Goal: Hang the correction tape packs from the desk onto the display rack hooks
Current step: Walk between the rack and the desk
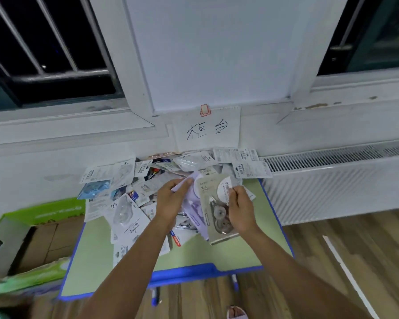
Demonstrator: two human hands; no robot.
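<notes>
A heap of correction tape packs [124,203] covers the far half of a small green desk with a blue rim [184,271]. My left hand [171,199] grips the top of a lilac pack [194,208]. Beside it my right hand [240,208] pinches the upper edge of a beige pack [213,217] with grey tape wheels behind clear plastic. Both packs are held upright, close together, above the desk's middle. No display rack or hooks are in view.
An open cardboard box with green sides [32,238] stands left of the desk. A white radiator [332,180] runs along the wall at the right. A paper sign [207,130] hangs on the wall behind the heap. Wood floor [332,261] lies to the right.
</notes>
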